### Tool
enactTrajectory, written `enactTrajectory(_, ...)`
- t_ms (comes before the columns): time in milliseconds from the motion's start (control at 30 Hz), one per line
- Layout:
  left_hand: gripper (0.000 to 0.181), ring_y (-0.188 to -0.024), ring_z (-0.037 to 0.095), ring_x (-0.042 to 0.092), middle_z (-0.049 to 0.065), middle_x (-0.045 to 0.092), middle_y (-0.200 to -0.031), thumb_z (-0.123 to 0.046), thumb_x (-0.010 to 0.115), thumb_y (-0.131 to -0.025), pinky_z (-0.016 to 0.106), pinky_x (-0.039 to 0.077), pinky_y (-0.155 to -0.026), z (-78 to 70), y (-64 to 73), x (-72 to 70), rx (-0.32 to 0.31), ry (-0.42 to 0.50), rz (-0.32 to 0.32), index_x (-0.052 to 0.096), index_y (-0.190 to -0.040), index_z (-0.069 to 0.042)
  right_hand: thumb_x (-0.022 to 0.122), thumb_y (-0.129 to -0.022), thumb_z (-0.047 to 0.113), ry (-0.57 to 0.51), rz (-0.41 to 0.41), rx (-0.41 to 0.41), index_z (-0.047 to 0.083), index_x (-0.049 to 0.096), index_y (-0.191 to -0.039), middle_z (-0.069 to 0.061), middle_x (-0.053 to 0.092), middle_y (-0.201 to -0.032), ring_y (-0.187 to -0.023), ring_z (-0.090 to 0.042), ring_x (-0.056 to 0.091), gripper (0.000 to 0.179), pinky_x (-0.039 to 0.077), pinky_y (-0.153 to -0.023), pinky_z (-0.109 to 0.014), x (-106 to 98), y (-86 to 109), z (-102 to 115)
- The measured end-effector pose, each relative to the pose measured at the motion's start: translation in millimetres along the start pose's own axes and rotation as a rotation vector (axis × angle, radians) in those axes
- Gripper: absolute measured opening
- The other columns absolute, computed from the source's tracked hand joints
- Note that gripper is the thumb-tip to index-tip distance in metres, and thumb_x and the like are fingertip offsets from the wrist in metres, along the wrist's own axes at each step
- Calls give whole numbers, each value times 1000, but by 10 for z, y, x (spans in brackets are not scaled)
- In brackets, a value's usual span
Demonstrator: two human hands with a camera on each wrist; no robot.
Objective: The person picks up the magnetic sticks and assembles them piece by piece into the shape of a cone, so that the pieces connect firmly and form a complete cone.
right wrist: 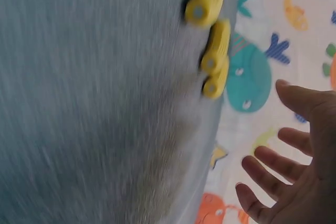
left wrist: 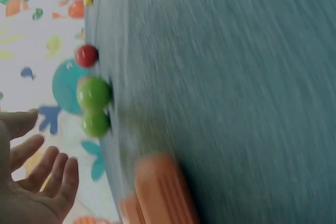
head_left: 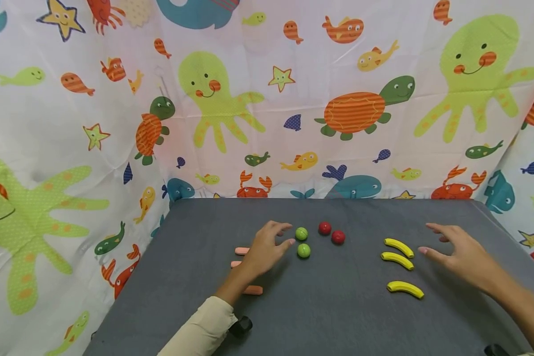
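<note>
Broadly, a printed curtain point(head_left: 258, 54) backs a grey table point(head_left: 333, 316), on which all the small objects lie. Over the table, the left hand point(head_left: 267, 249) and the right hand point(head_left: 460, 252) are each shown with thumb and fingers parted, gripping nothing. Just left of the right hand lie three bananas point(head_left: 405, 287), two close together and one nearer the person; their ribbed sides and blunt ends suggest light, stiff plastic, best pinched across the middle of the curve, where the ribs should resist slipping. Three sticks point(head_left: 253, 290) lie about the left wrist, two of them partly hidden in the head view; the grooved flank seen from the left wrist suggests a rigid, light body, to be taken across its mid-length. Just beyond the left fingertips, apart from them, sit two green balls point(head_left: 303, 250), and past these, two red balls point(head_left: 338, 237). Both kinds are glossy, hence probably smooth, hard and rather slippery; being round, they would likely roll if nudged, so thumb and fingers should close evenly on opposite sides at the widest girth. None of the objects appears fragile, though weight cannot be confirmed by sight.
</note>
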State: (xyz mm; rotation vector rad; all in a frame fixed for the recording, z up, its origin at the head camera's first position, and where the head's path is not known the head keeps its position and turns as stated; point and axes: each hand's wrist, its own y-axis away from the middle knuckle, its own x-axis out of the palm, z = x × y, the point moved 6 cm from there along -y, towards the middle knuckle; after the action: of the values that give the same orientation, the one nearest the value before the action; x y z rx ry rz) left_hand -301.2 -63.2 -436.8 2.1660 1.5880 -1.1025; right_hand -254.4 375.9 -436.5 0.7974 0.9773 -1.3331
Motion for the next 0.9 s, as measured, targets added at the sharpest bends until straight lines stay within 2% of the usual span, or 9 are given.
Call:
enactTrajectory(133,42,-119,25,63,10,62,-135,-25,72,-103,45,54,-98,-67,-20,196,4,10,60,67,-142,-11,79,-94,49,-24,6,-18,-2,57,-144,-28,59,-130,-107,-42,63,75,57,-76,-54,76,122,187)
enactTrajectory(267,40,-116,28,65,14,64,-132,-22,74,-101,44,54,-98,-96,-43,336,34,7,79,69,-138,-7,85,-90,41,-45,15,-45,2,68,-134,-15,68,-119,-97,-26,63,62,52,-69,-33,147,223,327)
enactTrajectory(367,39,-113,28,65,14,66,-128,-18,75,-100,44,54,-97,-98,-54,401,44,-10,86,70,-136,-4,88,-88,36,-76,39,-68,8,73,-127,-5,70,-111,-91,-15,61,50,51,-64,-26,200,290,398)
enactTrajectory(533,36,-111,23,62,11,67,-125,-16,76,-99,40,52,-96,-60,-62,479,35,-31,103,73,-133,-4,88,-87,31,-126,90,-126,12,78,-116,2,73,-105,-80,1,56,36,51,-64,-23,290,367,458)
enactTrajectory(733,36,-109,21,61,9,66,-125,-16,77,-99,37,52,-96,-29,-56,520,15,-37,123,73,-134,-7,85,-90,26,-157,175,-128,15,79,-109,8,71,-98,-77,2,56,23,51,-65,-23,392,381,448)
enactTrajectory(900,37,-110,23,63,11,67,-124,-11,79,-97,37,53,-94,-40,-51,553,14,-41,137,73,-133,-5,84,-92,26,-139,202,-119,14,79,-109,9,69,-93,-76,2,54,21,48,-64,-24,459,371,432)
